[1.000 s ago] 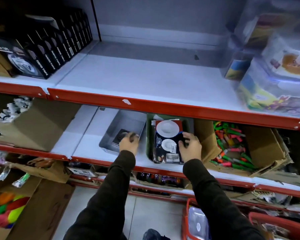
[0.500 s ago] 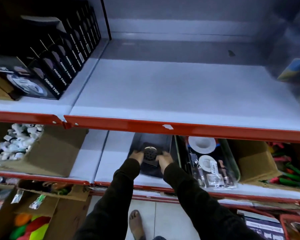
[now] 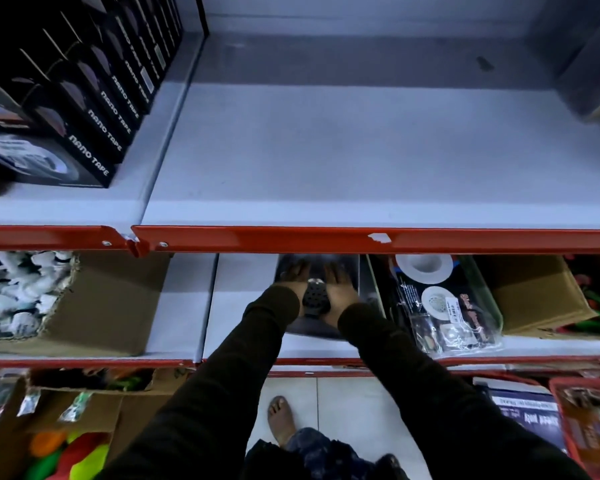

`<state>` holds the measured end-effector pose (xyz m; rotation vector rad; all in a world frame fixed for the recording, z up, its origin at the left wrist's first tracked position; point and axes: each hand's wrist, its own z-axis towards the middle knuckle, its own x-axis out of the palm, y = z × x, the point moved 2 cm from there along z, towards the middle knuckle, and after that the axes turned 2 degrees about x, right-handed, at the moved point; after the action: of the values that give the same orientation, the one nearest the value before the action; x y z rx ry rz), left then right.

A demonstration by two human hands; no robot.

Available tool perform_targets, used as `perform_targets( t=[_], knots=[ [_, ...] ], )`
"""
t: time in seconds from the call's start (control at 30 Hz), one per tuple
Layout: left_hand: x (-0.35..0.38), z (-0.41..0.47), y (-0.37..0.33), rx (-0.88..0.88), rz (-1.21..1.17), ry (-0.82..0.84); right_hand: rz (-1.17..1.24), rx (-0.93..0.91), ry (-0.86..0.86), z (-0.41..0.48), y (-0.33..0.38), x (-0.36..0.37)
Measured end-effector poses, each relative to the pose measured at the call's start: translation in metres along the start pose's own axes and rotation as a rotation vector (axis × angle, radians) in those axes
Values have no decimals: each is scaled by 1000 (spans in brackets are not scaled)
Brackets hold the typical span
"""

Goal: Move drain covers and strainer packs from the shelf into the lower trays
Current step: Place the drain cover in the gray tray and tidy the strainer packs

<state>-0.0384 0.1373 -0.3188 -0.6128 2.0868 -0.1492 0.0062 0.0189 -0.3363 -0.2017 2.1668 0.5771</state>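
A dark round perforated drain cover (image 3: 313,301) sits over the grey tray (image 3: 321,332) on the lower shelf. My left hand (image 3: 292,279) and my right hand (image 3: 341,289) press against it from either side, fingers stretched forward into the tray under the red shelf edge. Right of them, a green-rimmed clear tray (image 3: 484,292) holds strainer packs (image 3: 440,308) with white round strainers on dark cards. The upper shelf (image 3: 361,150) above my hands is bare in its middle.
Black nano tape boxes (image 3: 84,109) line the upper shelf's left. Cardboard boxes stand on the lower shelf: white fittings (image 3: 18,296) at left, another box (image 3: 537,299) at right. Red baskets (image 3: 586,434) and a toy-filled box (image 3: 63,452) sit near the floor.
My right hand left the strainer packs and joined my left hand at the grey tray. Both hands have since reached deeper into that tray. The view has swung left and closer.
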Motion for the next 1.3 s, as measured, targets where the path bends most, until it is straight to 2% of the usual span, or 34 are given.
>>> perform_targets(
  t=[0.1, 0.17, 0.33, 0.53, 0.63, 0.7, 0.8, 0.87, 0.9, 0.97, 1.07, 1.2, 1.3],
  knots=[
    [-4, 3, 1, 86, 74, 7, -34, -5, 123, 8, 3, -5],
    [-6, 3, 3, 92, 93, 13, -46, -24, 71, 9, 4, -9],
    [-12, 3, -1, 146, 222, -70, -253, -90, -44, 10, 4, -10],
    [-17, 2, -10, 77, 113, -8, -243, -140, -48, 9, -3, -12],
    [-16, -4, -14, 64, 203, -27, -287, -179, -142, -1, -13, -20],
    [-14, -10, -25, 33, 231, -94, -186, -145, -221, -13, -27, -32],
    [-9, -21, -69, -15, 100, -298, 6, -4, -402, -35, -62, -60],
    [0, -28, -115, 33, -118, -425, 130, 116, -553, -53, -96, -79],
    [7, -30, -139, 60, -268, -435, 166, 179, -588, -61, -118, -88],
    [22, -31, -177, 50, -536, -296, 209, 314, -545, -72, -157, -99],
    [45, -27, -216, -83, -789, -68, 280, 457, -329, -81, -213, -103],
    [62, -22, -223, -342, -790, -21, 614, 380, -95, -82, -238, -89],
    [65, -12, -224, -388, -854, -132, 641, 329, -116, -71, -233, -93]
  ],
)
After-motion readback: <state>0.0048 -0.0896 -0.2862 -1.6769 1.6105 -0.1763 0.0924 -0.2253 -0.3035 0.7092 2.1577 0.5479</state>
